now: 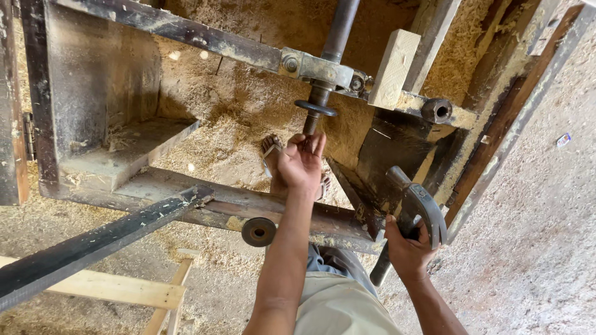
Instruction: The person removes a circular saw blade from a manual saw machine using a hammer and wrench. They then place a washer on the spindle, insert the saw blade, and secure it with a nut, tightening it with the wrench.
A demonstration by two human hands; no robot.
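Sawdust-covered floor under a steel machine frame

The floor [546, 248] is bare and gritty at the right, and heaped with pale sawdust [248, 105] beneath the dark steel frame [205, 201]. A sandalled foot [271, 155] stands in the sawdust. At lower left a light wooden plank [118, 288] lies across the floor, and a small scrap of wrapper [564, 139] lies at far right.

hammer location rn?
Head view, lower right: the claw hammer is gripped in the right hand, beside the machine's metal frame, while the left hand touches the threaded rod.
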